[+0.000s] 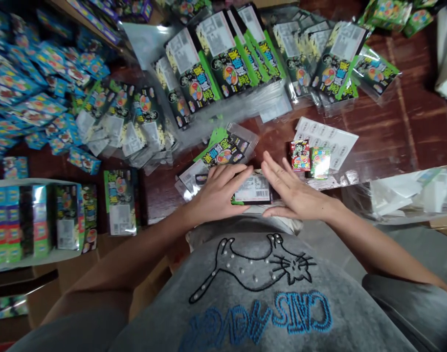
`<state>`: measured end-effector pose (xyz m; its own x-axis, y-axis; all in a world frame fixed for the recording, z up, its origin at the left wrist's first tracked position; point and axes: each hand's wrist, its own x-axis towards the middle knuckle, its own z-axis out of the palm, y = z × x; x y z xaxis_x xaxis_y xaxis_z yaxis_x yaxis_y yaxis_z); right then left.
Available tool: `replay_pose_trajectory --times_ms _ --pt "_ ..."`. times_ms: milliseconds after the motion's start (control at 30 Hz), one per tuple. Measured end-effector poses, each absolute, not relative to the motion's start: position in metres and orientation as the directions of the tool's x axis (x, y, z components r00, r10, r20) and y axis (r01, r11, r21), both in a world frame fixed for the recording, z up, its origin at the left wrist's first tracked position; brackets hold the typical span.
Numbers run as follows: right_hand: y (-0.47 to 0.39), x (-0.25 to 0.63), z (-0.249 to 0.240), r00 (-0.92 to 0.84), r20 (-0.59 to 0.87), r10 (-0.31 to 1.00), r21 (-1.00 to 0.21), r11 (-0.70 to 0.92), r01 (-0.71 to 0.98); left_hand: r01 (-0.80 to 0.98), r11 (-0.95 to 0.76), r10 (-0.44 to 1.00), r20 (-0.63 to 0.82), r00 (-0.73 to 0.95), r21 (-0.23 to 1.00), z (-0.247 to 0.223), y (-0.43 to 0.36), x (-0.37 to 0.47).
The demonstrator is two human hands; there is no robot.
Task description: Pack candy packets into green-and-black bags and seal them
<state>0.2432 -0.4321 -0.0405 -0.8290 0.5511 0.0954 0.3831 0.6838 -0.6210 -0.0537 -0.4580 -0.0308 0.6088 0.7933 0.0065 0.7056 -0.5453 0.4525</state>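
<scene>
Though half-covered, packet (255,188) label (247,194) up, long axis unclear

Barcoded packet (255,189) faced smooth, black-and-green packets (229,68) sleeved in glossy clear plastic, tabletop (383,127) finished glossy, worn rough at its edge, sticker sheet (341,143) made of paper, shirt (241,286) sewn from matt cloth

Two hands (221,193) (295,190), one sticker sheet (329,137) (possibly more stacked beneath).

Reddish-brown surface (417,105) is pretty crowded: black-and-green packs (229,73), piled blue packets (33,83), a label sheet (343,139), little red box (300,155), green box (320,163).
</scene>
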Motion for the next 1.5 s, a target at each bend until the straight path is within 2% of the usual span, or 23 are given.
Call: replay_pose_trajectory --times_ms 133,200,267,333,400,433,500,567,733,900,1000,1067,1200,1267,1433,1500 --pt "-0.394 0.272 -0.020 -0.730 -0.003 0.684 -0.348 0.683 0.642 0.780 -0.472 0.854 -0.008 0.521 0.410 -0.026 -0.460 -0.056" --pt "-0.376 0.282 -0.012 -0.717 -0.093 0.691 -0.283 0.672 0.684 0.792 -0.445 0.864 -0.033 0.503 0.419 -0.025 -0.460 -0.057" --pt "-0.368 0.284 -0.004 -0.739 -0.098 0.666 -0.346 0.674 0.653 0.789 -0.419 0.874 -0.037 0.485 0.448 -0.025 -0.460 -0.058" --pt "-0.371 0.279 0.003 -0.749 0.008 0.663 -0.536 0.635 0.556 0.770 -0.398 0.885 -0.012 0.465 0.498 -0.024 -0.461 -0.060" --pt "-0.383 0.273 0.008 -0.732 0.102 0.674 -0.756 0.531 0.384 0.726 -0.393 0.889 0.030 0.457 0.565 -0.024 -0.463 -0.062" --pt "-0.389 0.270 0.008 -0.732 0.120 0.671 -0.835 0.467 0.292 0.695 -0.400 0.885 0.055 0.462 0.597 -0.024 -0.464 -0.064" --pt "-0.399 0.268 0.006 -0.750 0.141 0.647 -0.906 0.389 0.165 0.643 -0.414 0.877 0.093 0.472 0.645 -0.024 -0.465 -0.066" --pt "-0.401 0.269 0.002 -0.765 0.174 0.620 -0.892 0.428 0.144 0.620 -0.412 0.876 0.103 0.471 0.668 -0.024 -0.465 -0.068" --pt "-0.385 0.280 -0.001 -0.800 0.212 0.561 -0.763 0.607 0.223 0.601 -0.469 0.841 0.120 0.528 0.647 -0.023 -0.460 -0.067" --pt "-0.375 0.284 -0.001 -0.806 0.188 0.561 -0.710 0.645 0.283 0.599 -0.532 0.804 0.134 0.580 0.598 -0.019 -0.455 -0.062" --pt "-0.379 0.280 -0.009 -0.807 0.173 0.565 -0.690 0.654 0.310 0.630 -0.523 0.819 0.133 0.558 0.573 -0.021 -0.455 -0.058" --pt "-0.386 0.276 -0.014 -0.768 0.190 0.612 -0.679 0.647 0.348 0.671 -0.486 0.849 0.123 0.514 0.560 -0.023 -0.455 -0.054" --pt "-0.402 0.271 -0.012 -0.619 0.229 0.751 -0.696 0.571 0.435 0.766 -0.367 0.921 0.091 0.379 0.528 -0.022 -0.455 -0.043" --pt "-0.408 0.269 -0.005 -0.581 0.200 0.789 -0.745 0.508 0.433 0.792 -0.373 0.923 0.102 0.372 0.483 -0.019 -0.454 -0.036" --pt "-0.408 0.262 0.000 -0.315 0.021 0.949 -0.902 0.154 0.404 0.797 -0.474 0.879 0.149 0.453 0.374 -0.014 -0.452 -0.022" --pt "-0.406 0.261 -0.005 -0.250 0.005 0.968 -0.937 0.092 0.337 0.806 -0.469 0.883 0.166 0.440 0.361 -0.015 -0.453 -0.018"
